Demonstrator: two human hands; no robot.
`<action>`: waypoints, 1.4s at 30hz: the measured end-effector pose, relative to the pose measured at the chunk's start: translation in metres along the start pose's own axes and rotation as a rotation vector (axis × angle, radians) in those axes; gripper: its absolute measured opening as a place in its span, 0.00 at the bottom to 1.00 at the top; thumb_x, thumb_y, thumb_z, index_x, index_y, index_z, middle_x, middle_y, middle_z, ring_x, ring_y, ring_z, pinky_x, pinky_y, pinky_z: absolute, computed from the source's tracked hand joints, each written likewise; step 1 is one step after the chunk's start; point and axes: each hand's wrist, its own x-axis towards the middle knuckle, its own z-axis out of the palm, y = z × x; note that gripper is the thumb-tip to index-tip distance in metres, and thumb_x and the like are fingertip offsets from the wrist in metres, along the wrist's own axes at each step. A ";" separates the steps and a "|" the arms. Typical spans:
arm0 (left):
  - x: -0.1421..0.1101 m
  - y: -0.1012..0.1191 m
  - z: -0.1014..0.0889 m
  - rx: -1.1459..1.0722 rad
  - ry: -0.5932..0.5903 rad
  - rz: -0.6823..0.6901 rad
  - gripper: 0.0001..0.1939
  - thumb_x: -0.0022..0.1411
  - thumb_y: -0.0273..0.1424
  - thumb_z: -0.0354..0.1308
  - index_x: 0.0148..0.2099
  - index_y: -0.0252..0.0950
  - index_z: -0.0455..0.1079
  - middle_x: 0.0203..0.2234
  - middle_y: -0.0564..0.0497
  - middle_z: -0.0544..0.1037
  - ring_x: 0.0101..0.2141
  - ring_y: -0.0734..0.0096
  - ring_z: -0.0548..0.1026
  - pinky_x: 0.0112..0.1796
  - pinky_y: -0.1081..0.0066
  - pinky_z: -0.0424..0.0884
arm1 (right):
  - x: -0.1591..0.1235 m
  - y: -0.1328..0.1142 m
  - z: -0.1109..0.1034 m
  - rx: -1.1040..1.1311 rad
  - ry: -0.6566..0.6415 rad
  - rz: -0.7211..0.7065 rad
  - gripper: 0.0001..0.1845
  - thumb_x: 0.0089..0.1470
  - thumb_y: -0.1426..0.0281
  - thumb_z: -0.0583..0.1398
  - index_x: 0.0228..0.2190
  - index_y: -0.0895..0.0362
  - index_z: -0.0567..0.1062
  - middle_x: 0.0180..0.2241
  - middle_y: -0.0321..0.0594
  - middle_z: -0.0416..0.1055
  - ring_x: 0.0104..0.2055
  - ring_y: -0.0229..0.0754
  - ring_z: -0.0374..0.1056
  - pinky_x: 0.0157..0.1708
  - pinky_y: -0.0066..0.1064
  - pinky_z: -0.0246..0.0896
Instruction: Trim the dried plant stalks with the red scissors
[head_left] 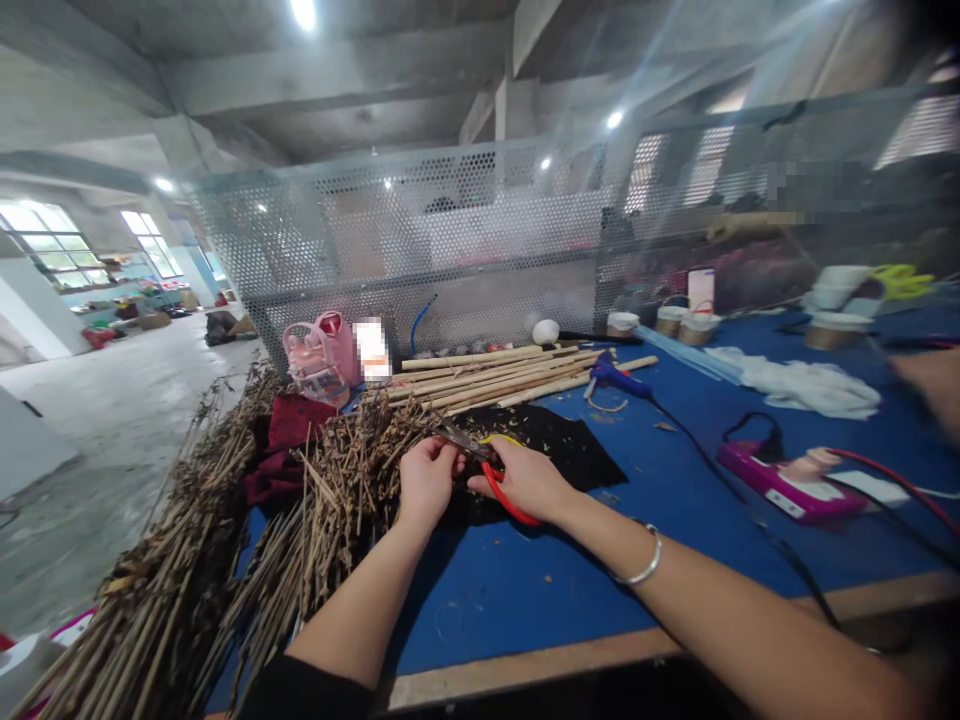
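My right hand (525, 482) grips a pair of scissors (491, 474) with red and yellow handles, the metal blades pointing up and left. Close beside the blades, my left hand (429, 477) is closed in a pinch; what lies between its fingers is too small to make out. Dried plant stems (341, 480) with brown, shrivelled heads are heaped against my left hand and spread to the left. Under both hands lies a black cloth (577, 450) strewn with small pale clippings.
Long peeled sticks (517, 375) lie behind the cloth. A blue glue gun (619, 377) trails a cord toward a purple power strip (795, 485). A pink bag (335, 350) stands at the back left, before a perforated metal screen (420, 240). Part of another person's arm (934, 385) shows at right.
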 end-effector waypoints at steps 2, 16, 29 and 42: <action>0.000 0.000 -0.001 0.061 -0.003 0.029 0.09 0.48 0.32 0.55 0.27 0.31 0.70 0.18 0.53 0.72 0.20 0.78 0.68 0.23 0.78 0.64 | 0.000 0.000 0.000 0.017 -0.009 0.011 0.22 0.45 0.49 0.56 0.31 0.55 0.65 0.27 0.37 0.69 0.28 0.39 0.65 0.24 0.26 0.48; -0.009 0.003 0.003 0.167 -0.153 -0.035 0.12 0.56 0.39 0.46 0.27 0.36 0.61 0.20 0.54 0.67 0.19 0.77 0.64 0.20 0.77 0.63 | 0.006 0.001 -0.001 0.423 0.152 0.045 0.14 0.47 0.58 0.56 0.30 0.56 0.66 0.23 0.33 0.66 0.24 0.35 0.61 0.24 0.25 0.52; -0.019 0.006 0.002 0.678 -0.354 0.384 0.13 0.57 0.33 0.49 0.32 0.35 0.73 0.23 0.48 0.75 0.24 0.71 0.67 0.28 0.75 0.60 | 0.009 0.005 -0.006 0.774 0.091 -0.039 0.08 0.44 0.66 0.56 0.25 0.58 0.63 0.22 0.31 0.61 0.25 0.34 0.58 0.28 0.26 0.56; -0.027 0.017 0.006 0.649 -0.422 0.369 0.14 0.55 0.33 0.49 0.23 0.34 0.71 0.16 0.53 0.69 0.19 0.76 0.61 0.24 0.77 0.55 | 0.007 -0.002 -0.011 0.795 0.122 -0.020 0.10 0.42 0.64 0.57 0.25 0.56 0.61 0.22 0.31 0.60 0.24 0.34 0.58 0.26 0.26 0.57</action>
